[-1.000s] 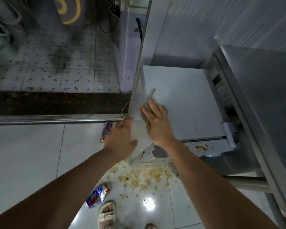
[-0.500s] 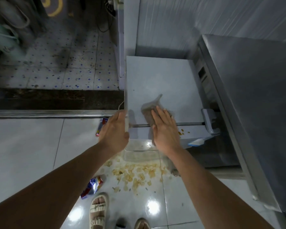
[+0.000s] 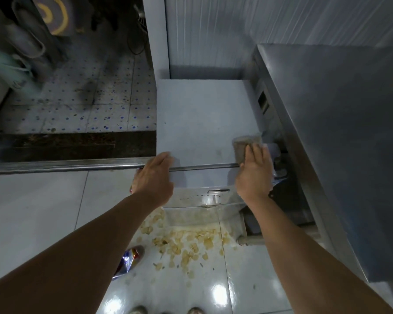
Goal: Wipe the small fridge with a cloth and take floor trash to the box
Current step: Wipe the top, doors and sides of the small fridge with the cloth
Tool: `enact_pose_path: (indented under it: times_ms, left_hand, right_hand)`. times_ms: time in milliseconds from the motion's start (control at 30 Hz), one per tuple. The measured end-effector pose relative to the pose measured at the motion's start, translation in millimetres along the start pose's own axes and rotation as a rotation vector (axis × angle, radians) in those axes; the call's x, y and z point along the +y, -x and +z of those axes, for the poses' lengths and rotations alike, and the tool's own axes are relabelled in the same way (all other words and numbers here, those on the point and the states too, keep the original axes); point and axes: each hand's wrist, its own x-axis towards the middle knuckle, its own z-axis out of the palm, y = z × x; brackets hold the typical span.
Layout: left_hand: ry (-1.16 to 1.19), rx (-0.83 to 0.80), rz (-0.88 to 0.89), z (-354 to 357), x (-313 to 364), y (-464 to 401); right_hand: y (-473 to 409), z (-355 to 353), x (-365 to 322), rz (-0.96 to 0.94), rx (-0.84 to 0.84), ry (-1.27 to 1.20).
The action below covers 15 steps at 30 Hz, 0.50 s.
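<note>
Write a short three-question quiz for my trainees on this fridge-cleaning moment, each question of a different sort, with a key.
1. True or false: the cloth lies near the front right corner of the small fridge top.
2. Which hand presses the cloth? A) left hand B) right hand
3. Fill in: scattered chips and a shiny wrapper lie on the ____.

Key: 1 true. 2 B. 3 floor.
</note>
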Motion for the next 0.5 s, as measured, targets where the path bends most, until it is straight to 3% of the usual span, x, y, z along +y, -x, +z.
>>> enact_pose_path:
  times_ms: [167, 267, 500]
  left_hand:
    - [-0.016, -0.012, 0.017, -1, -1, 0]
    - [-0.04, -0.048, 0.013, -4, 0, 0]
    - [-0.12, -0.011, 0.033, -6, 12, -3]
  right_hand:
    - [28, 18, -63, -0.194, -0.007, -0.093]
    - [29, 15, -57, -0.311, -0.076, -0.074]
    - [16, -17, 18, -0.069, -0.075, 0.032]
